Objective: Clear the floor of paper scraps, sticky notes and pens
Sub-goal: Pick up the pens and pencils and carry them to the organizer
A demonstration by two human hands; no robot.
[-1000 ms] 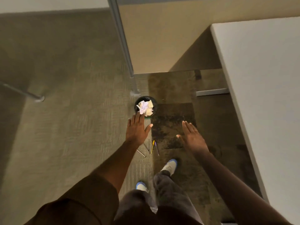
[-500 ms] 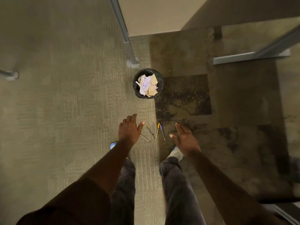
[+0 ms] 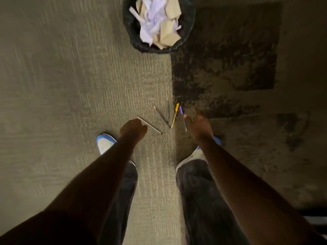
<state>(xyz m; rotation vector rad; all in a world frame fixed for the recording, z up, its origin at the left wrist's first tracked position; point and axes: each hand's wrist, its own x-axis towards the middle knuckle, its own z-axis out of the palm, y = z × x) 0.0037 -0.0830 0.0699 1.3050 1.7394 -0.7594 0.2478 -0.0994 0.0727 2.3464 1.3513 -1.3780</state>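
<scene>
My left hand (image 3: 133,128) curled beside the silver pen (image 3: 149,125) on the carpet (image 3: 70,85), my right hand (image 3: 198,124) by the purple pen (image 3: 182,115), grip unclear, yellow pen (image 3: 175,115) and two dark pens (image 3: 164,114) between, bin (image 3: 131,29) full of paper scraps (image 3: 157,20) ahead.

Head view — steeply down, near floor (image 3: 70,103)

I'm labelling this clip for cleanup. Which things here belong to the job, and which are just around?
Job:
silver pen
two dark pencils
yellow pen
purple pen
bin of paper scraps
both hands

Around:
carpet
shoes
</scene>
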